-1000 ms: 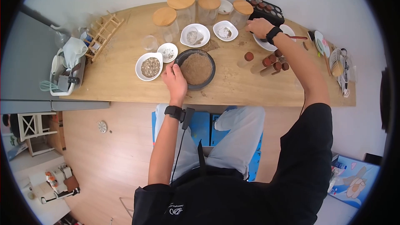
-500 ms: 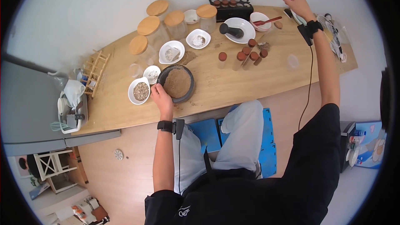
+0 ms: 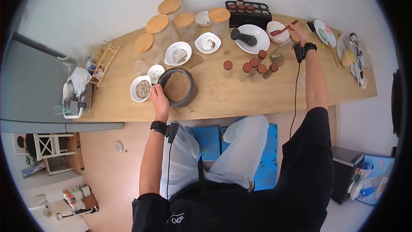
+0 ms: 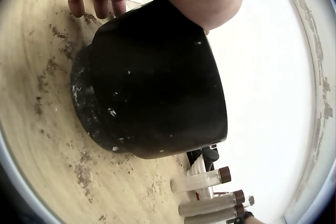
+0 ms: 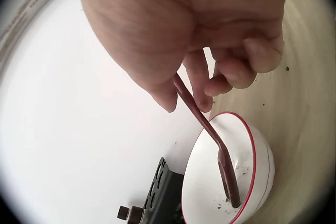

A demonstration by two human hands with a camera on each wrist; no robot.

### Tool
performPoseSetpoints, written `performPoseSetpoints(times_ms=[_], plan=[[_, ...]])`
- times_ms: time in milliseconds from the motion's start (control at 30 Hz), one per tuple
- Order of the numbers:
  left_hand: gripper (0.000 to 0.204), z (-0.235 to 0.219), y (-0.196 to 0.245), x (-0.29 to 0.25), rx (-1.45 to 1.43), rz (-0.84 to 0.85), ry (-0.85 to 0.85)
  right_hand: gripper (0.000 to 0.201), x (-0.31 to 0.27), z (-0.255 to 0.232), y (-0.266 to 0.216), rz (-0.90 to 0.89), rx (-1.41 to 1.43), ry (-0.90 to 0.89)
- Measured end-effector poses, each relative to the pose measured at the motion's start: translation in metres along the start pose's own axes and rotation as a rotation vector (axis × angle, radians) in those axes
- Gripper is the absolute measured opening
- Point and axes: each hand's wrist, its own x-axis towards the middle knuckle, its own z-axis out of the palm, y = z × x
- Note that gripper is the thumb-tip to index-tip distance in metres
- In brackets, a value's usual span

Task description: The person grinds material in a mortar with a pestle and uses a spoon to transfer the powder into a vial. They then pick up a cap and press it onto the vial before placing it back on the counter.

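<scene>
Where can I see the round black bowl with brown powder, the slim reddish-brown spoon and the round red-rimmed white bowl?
Round black bowl [image 4: 157, 82]: left wrist view, outer wall.
Slim reddish-brown spoon [image 5: 208, 126]: right wrist view, handle.
Red-rimmed white bowl [image 5: 205, 169]: right wrist view, inner wall.

Wooden rack [image 3: 104, 63] near teal whisk [image 3: 61, 110]

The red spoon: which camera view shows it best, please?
The right wrist view, because the red spoon looks large there, running from the fingers down into the white bowl. The head view shows it too, but small, across the white bowl's edge. The left wrist view does not show it clearly.
</scene>
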Motion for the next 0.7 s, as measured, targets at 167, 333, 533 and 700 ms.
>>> performPoseSetpoints(times_ms=[167,333,533,700], plan=[[0.037,0.0,0.001,0.001,-0.016,0.005,-0.022,0.064,0.017,0.016,-0.006,0.107,-0.084,0.029],[0.037,0.001,0.002,-0.003,-0.014,0.094,0.004,0.06,0.039,0.014,0.014,0.001,-0.007,-0.079],[0.037,0.001,0.005,-0.006,-0.039,0.079,-0.006,0.041,0.025,0.029,-0.013,0.048,0.154,-0.259],[0.038,0.001,0.002,-0.004,0.01,0.096,0.013,0.043,0.053,0.033,-0.004,0.062,0.16,-0.253]])
